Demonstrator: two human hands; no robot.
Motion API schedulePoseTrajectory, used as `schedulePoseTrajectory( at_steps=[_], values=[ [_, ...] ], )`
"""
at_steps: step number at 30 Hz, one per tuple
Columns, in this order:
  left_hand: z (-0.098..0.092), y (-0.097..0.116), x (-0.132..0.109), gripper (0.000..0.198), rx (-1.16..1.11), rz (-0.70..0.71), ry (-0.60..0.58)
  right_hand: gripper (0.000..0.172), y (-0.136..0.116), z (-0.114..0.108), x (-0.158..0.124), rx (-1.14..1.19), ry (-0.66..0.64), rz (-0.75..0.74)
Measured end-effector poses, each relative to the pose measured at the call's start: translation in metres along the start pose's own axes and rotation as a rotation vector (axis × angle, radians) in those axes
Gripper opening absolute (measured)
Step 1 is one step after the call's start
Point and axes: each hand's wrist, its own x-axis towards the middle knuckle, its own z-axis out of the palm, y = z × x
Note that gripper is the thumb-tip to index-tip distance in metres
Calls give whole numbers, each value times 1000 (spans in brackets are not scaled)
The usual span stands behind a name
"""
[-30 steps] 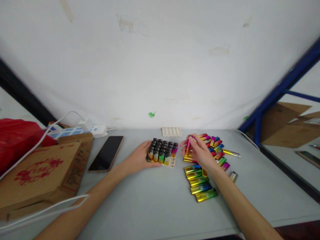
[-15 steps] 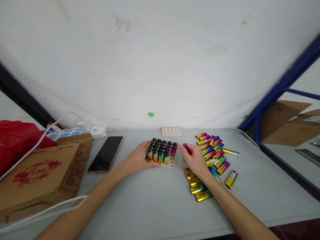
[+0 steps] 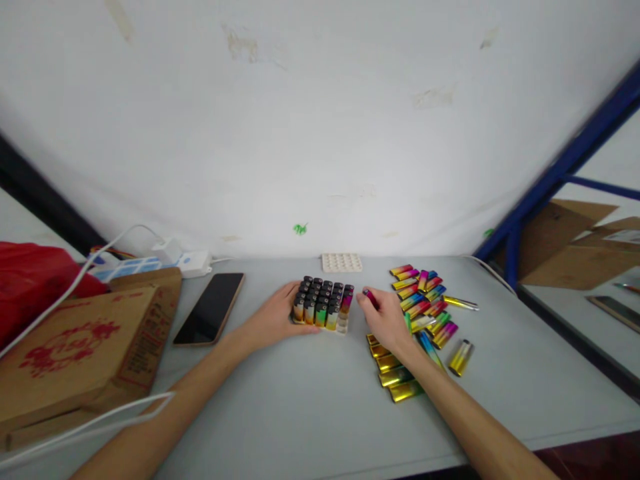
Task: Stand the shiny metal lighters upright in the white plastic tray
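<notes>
A white tray [image 3: 343, 328] holds rows of upright lighters [image 3: 321, 308] with black tops and metallic coloured bodies; some slots at its front right corner hold nothing. My left hand [image 3: 278, 313] is closed around the tray's left side, thumb along the front edge. Just right of the tray, my right hand [image 3: 387, 320] grips a purple lighter [image 3: 370, 297], mostly hidden by the fingers. Beneath and beyond that hand lie several loose lighters [image 3: 434, 303] in rainbow and gold colours. One yellow lighter [image 3: 461, 358] lies apart at the right.
A second white tray [image 3: 341, 263] with bare slots lies by the wall. To the left are a phone [image 3: 213, 308], a cardboard box [image 3: 85, 340], a power strip [image 3: 193, 263] and a red bag [image 3: 43, 283]. A blue metal frame [image 3: 513, 250] bounds the right side.
My right hand, still holding the purple lighter, has shifted very slightly left with the whole view. The left hand stays on the tray.
</notes>
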Motion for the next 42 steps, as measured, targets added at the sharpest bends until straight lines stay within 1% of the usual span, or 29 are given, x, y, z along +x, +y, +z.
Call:
schedulePoseTrajectory(
  at_steps=[7,10,12,15,18,20,23,26,31,34,38,42],
  values=[
    [0,0,0,96,5,3,6,51,-4,-3,-1,1,1,-14],
    [0,0,0,96,2,5,-5,43,-6,-8,-1,27,-20,-18],
    [0,-1,0,98,5,0,-10,36,-5,-14,0,45,-61,-33],
    [1,-1,1,99,13,-2,-13,33,-5,-24,1,41,-140,-92],
    [0,0,1,97,10,4,-12,34,-8,-33,3,-23,-136,-234],
    [0,1,1,97,8,6,-11,38,-11,-38,4,-64,-129,-297],
    [-1,1,1,96,6,7,-16,42,-12,-42,4,-99,-218,-272],
    [1,-1,1,97,6,15,-16,37,-6,-43,3,-103,-316,-240],
    [2,-4,1,99,1,19,-5,29,4,-39,3,-161,-330,-287],
    [2,-5,1,98,3,24,-5,25,6,-36,3,-213,-369,-281],
    [3,-6,1,98,-2,32,-3,21,6,-33,3,-335,-387,-246],
    [3,-6,1,95,-10,36,-4,17,1,-28,3,-475,-414,-247]
  ],
)
